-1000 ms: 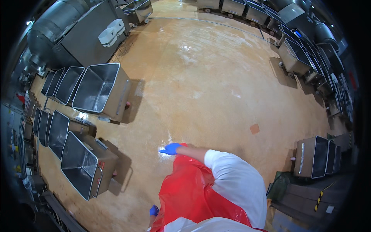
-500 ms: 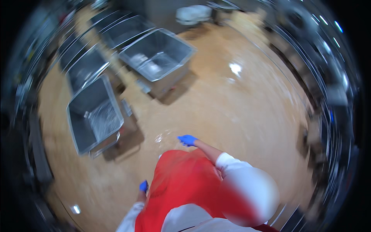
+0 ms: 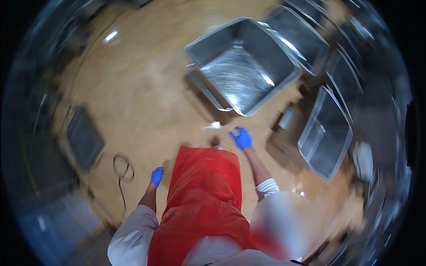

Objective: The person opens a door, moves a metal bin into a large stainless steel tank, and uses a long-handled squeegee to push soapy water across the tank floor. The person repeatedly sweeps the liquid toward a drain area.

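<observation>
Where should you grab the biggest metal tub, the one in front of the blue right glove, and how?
Probably by the bar handle on the big metal tub, coming from its near-left side, palms over the bar. It seems to stick out from that side, giving fingers something to wrap around. It runs slantwise, its closer end near the open right hand.
</observation>
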Demonstrator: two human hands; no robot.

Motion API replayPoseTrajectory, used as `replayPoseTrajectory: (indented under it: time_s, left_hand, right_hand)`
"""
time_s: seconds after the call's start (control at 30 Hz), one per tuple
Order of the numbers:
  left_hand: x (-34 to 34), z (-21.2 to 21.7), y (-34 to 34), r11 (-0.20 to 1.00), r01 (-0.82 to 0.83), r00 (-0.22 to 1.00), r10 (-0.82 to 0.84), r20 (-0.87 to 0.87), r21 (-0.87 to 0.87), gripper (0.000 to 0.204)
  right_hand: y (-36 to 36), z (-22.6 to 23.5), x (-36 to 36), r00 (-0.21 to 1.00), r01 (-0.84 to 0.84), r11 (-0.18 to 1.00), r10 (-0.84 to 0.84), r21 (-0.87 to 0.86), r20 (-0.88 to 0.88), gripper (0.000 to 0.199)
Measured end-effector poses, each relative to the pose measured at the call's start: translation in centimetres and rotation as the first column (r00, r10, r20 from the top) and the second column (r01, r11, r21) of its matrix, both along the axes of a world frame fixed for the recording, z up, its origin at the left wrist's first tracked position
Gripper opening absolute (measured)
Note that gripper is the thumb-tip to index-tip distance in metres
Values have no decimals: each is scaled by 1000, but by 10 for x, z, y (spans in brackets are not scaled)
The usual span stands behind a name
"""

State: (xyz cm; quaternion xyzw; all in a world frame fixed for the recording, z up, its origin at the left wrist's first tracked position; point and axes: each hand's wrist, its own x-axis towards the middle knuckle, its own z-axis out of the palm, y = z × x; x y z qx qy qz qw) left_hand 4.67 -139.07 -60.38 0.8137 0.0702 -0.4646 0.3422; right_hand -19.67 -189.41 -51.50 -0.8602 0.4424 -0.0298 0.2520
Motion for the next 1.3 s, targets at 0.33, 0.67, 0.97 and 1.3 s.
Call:
replayPoseTrajectory:
  time_s: [0.33, 0.67, 0.97, 1.3]
  left_hand:
    - [-304, 91, 260, 720, -58, 996, 91, -11, 691, 54]
    - [-573, 66, 193, 834, -129, 772, 424, -473, 537, 63]
    - [-672, 59, 166, 690, -535, 689, 690, -221, 487, 56]
    - [-724, 105, 158, 569, -750, 547, 820, -166, 337, 53]
  right_hand:
    - [-160, -147, 52, 936, -7, 996, -24, -86, -352, 57]
    - [-146, -129, 68, 876, -152, 965, 32, -213, -481, 48]
    - [-60, -51, 107, 860, -296, 935, 171, -197, -481, 51]
    - [58, 89, 82, 840, -401, 887, 255, -231, -480, 52]
